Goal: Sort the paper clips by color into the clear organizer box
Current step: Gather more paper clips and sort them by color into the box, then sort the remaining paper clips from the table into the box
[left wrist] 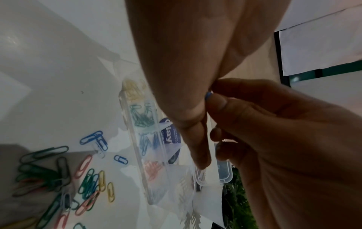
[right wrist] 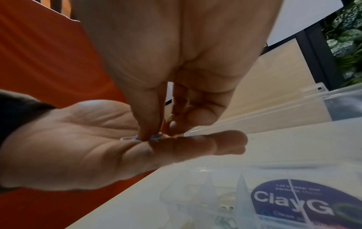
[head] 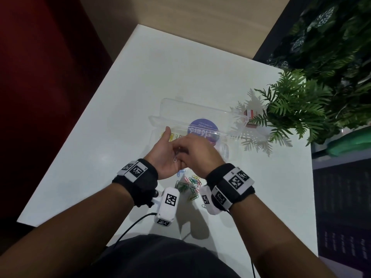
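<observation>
Above the clear organizer box (head: 154,127), my left hand (head: 163,151) is held open, palm turned up and fingers straight. Several clips lie in it, among them a pale clip (head: 175,159). My right hand (head: 181,152) reaches into that palm, and its thumb and fingertips pinch a blue paper clip (right wrist: 154,137), also visible as a blue paper clip (left wrist: 208,94) from the left wrist. The box (left wrist: 135,144) holds yellow, green, blue and pink clips in separate compartments. A loose pile of mixed clips (head: 189,185) lies on the white table (head: 160,67) under my wrists.
The box's open lid (head: 200,110) lies behind it, with a purple round sticker (head: 203,127) showing through. A fern plant (head: 291,105) overhangs the table's right side. More loose clips (left wrist: 58,178) lie scattered left of the box. Cables run off the near edge.
</observation>
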Available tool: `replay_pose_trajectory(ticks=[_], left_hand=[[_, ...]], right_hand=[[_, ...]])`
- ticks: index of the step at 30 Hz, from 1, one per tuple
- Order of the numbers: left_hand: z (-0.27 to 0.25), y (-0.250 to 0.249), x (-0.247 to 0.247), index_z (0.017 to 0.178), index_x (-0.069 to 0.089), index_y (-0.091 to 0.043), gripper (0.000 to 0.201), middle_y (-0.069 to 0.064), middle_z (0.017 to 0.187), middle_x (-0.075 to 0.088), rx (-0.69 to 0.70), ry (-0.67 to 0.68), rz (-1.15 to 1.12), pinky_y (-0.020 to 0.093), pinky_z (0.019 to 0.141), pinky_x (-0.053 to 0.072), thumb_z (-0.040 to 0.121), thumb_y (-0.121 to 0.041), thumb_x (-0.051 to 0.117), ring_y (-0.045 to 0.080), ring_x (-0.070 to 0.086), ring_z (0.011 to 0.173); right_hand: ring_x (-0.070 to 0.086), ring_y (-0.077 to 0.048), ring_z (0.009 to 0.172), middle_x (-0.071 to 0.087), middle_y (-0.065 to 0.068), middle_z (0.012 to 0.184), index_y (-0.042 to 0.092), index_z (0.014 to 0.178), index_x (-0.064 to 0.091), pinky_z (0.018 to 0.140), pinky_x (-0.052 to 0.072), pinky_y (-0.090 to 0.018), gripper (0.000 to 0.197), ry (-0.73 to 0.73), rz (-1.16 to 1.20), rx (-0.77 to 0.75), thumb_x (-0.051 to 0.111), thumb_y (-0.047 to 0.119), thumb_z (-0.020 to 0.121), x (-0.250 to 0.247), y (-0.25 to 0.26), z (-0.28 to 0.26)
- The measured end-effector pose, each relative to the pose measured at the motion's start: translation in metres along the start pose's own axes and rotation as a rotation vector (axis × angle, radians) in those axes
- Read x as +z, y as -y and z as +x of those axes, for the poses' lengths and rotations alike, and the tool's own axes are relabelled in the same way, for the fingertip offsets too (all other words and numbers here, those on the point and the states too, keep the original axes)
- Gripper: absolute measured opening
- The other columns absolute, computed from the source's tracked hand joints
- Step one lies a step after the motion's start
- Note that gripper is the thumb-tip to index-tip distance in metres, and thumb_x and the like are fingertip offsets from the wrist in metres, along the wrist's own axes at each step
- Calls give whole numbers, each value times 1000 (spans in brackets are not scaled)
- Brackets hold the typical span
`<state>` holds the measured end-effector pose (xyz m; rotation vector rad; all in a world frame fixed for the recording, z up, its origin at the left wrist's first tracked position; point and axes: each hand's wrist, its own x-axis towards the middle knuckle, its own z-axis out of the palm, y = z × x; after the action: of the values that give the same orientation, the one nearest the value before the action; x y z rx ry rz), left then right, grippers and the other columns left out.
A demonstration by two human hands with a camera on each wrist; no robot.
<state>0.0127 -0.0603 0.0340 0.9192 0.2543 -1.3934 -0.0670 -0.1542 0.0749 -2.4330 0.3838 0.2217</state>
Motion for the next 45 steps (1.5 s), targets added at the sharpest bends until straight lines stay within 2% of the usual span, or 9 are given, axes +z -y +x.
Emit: replay_pose_trajectory(ticks=[4, 8, 11, 17, 22, 28, 32, 37, 45], left_hand=[[-1, 1, -4, 129, 56, -5, 85, 19, 125, 58, -14, 29, 45, 33, 81, 53, 92, -69, 14, 27, 61, 92], [-1, 4, -3, 124, 56, -3, 85, 16, 96, 70, -53, 79, 63, 39, 84, 57, 92, -69, 13, 27, 69, 85], [3, 2, -7, 131, 50, -6, 85, 20, 112, 67, -51, 38, 77, 44, 96, 49, 90, -73, 18, 35, 64, 105], [10, -6, -13, 135, 46, -6, 79, 25, 124, 61, 1, -74, 23, 44, 91, 52, 93, -68, 22, 40, 62, 112], [17, -8, -8, 135, 45, -7, 78, 20, 114, 67, 28, -132, 27, 46, 94, 50, 93, -68, 22, 36, 67, 101], [25, -1, 14, 129, 54, -10, 77, 6, 79, 68, -21, -95, 101, 20, 52, 53, 94, -66, 13, 14, 66, 68], [26, 2, 24, 122, 58, -14, 76, 10, 114, 66, -39, -98, 143, 34, 79, 55, 93, -69, 14, 23, 63, 104], [27, 11, 44, 105, 64, -15, 71, 2, 75, 55, -31, -31, 182, 23, 57, 54, 95, -65, 14, 14, 59, 68], [31, 11, 46, 117, 59, -10, 50, 11, 106, 64, -5, -29, 262, 41, 85, 49, 99, -51, 38, 28, 62, 93]], right_hand=[[57, -21, 84, 60, -6, 92, 13, 86, 66, 77, 47, -39, 10, 2, 0, -14, 59, 9, 79, 3, -4, -4], [63, -19, 74, 66, -4, 80, 11, 83, 65, 69, 53, -34, 11, 24, 139, 63, 56, 5, 84, -6, -8, -8], [63, -16, 75, 69, -2, 82, 13, 87, 67, 66, 48, -23, 10, -114, 203, 199, 58, 10, 86, -15, -26, -2], [62, -17, 86, 70, -2, 94, 15, 95, 69, 71, 40, -20, 12, -174, 97, 413, 61, 19, 88, -18, -63, 26], [58, -7, 75, 66, 5, 84, 18, 96, 69, 65, 41, -15, 12, -171, 211, 288, 64, 16, 85, -20, -41, 17], [56, -9, 64, 63, 2, 74, 17, 82, 60, 64, 47, -26, 7, -64, 233, 186, 67, 16, 80, 5, -18, 0], [56, -12, 66, 60, 3, 71, 14, 82, 59, 69, 51, -30, 12, -90, 316, 258, 61, 3, 80, 0, -27, -5], [52, -6, 57, 57, 7, 62, 15, 89, 57, 56, 43, -21, 11, -102, 317, 287, 64, 12, 81, -9, -39, -11], [59, -23, 66, 62, -8, 74, 14, 73, 55, 61, 47, -30, 15, -300, 514, 468, 64, 3, 78, -17, -83, -7]])
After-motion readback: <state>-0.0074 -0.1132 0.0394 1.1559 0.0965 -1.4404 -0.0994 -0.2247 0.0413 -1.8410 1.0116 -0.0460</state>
